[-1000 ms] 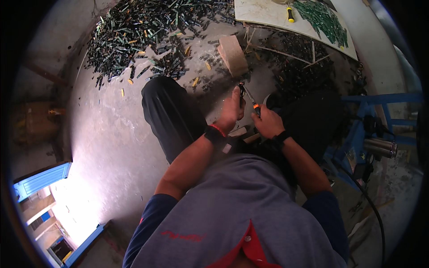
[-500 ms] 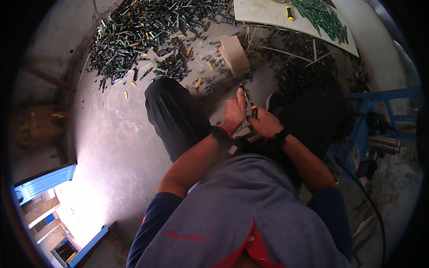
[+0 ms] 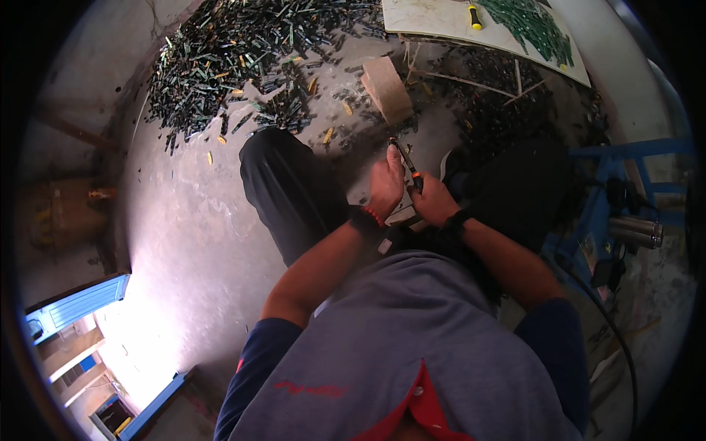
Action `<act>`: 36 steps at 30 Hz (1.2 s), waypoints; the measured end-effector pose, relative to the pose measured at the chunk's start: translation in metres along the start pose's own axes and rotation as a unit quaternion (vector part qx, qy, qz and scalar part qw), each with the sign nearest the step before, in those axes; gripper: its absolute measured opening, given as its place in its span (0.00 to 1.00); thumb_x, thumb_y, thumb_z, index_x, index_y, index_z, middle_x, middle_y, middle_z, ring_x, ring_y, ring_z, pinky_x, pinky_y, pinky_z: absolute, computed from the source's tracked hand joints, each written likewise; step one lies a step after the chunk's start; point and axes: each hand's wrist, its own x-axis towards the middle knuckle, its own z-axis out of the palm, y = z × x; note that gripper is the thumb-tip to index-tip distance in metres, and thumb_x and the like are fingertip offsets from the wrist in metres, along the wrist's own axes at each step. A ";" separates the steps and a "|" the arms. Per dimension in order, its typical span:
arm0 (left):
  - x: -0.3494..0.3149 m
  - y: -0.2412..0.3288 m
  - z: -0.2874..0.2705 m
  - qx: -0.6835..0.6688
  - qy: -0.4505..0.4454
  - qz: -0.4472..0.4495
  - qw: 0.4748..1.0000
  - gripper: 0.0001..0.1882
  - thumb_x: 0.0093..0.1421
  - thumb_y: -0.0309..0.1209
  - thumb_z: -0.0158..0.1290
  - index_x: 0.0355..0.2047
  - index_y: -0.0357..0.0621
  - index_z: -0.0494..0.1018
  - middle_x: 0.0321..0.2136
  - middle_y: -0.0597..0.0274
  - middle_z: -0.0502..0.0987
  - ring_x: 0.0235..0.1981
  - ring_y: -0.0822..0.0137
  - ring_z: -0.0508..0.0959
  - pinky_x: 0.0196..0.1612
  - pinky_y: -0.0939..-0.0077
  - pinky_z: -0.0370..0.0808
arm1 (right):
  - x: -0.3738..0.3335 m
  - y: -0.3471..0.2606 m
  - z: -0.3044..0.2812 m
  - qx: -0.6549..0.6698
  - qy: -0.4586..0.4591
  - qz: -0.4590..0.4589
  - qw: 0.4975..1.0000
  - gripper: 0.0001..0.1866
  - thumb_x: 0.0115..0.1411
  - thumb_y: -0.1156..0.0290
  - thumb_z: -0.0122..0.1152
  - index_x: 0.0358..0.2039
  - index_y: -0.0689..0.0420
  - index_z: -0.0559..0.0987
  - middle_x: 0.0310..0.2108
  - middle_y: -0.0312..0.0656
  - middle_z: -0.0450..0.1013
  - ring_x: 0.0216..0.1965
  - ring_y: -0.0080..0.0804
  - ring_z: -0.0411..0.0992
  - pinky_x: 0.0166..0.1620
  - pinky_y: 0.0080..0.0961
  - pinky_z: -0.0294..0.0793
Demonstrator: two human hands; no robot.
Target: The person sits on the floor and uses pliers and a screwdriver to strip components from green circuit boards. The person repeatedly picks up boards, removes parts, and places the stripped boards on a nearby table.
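My right hand (image 3: 435, 201) is closed round the black-and-orange handle of a slim hand tool (image 3: 417, 181). The tool's metal shaft slants up and left, ending by my left thumb. My left hand (image 3: 386, 184) is closed with the thumb raised, pinching a small dark piece (image 3: 393, 140) at the tool's tip. That piece is too small to name. Both hands are close together between my knees, above a pale surface partly hidden by them.
Ahead on the left lies a heap of dark strips (image 3: 228, 66), with scattered yellow pieces (image 3: 328, 136). A tan block (image 3: 387, 90) stands before my hands. A white board (image 3: 426, 20) holds a yellow-and-black screwdriver (image 3: 475, 18) and green strips (image 3: 526, 29). At right stands a blue frame (image 3: 632, 149).
The tool's tip and the small piece have shifted slightly left. Both hands keep their grip, and the whole view has moved a little.
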 end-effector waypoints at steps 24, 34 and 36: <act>0.004 0.024 -0.038 -0.113 -0.096 -0.131 0.980 0.29 0.62 0.58 0.34 0.17 0.47 0.60 0.10 0.72 0.55 0.08 0.75 0.51 0.13 0.78 0.48 | -0.001 -0.013 -0.043 0.329 -0.223 0.094 0.913 0.08 0.51 0.72 0.51 0.31 0.61 0.68 0.22 0.41 0.67 0.26 0.33 0.70 0.30 0.30 0.68; 0.006 0.027 -0.032 -0.297 -0.080 -0.219 0.926 0.24 0.60 0.58 0.41 0.24 0.51 0.58 0.15 0.74 0.52 0.11 0.78 0.50 0.14 0.81 0.44 | -0.004 -0.017 -0.037 -0.169 -0.012 -0.006 0.986 0.16 0.53 0.64 0.52 0.40 0.59 0.68 0.26 0.53 0.73 0.32 0.52 0.72 0.36 0.45 0.69; 0.008 0.023 -0.031 -0.292 -0.087 -0.212 0.929 0.25 0.59 0.58 0.41 0.23 0.50 0.58 0.14 0.74 0.52 0.11 0.78 0.50 0.14 0.81 0.45 | -0.001 -0.017 -0.035 -0.188 -0.009 -0.008 0.982 0.16 0.54 0.64 0.52 0.39 0.60 0.67 0.26 0.52 0.73 0.33 0.51 0.72 0.36 0.45 0.69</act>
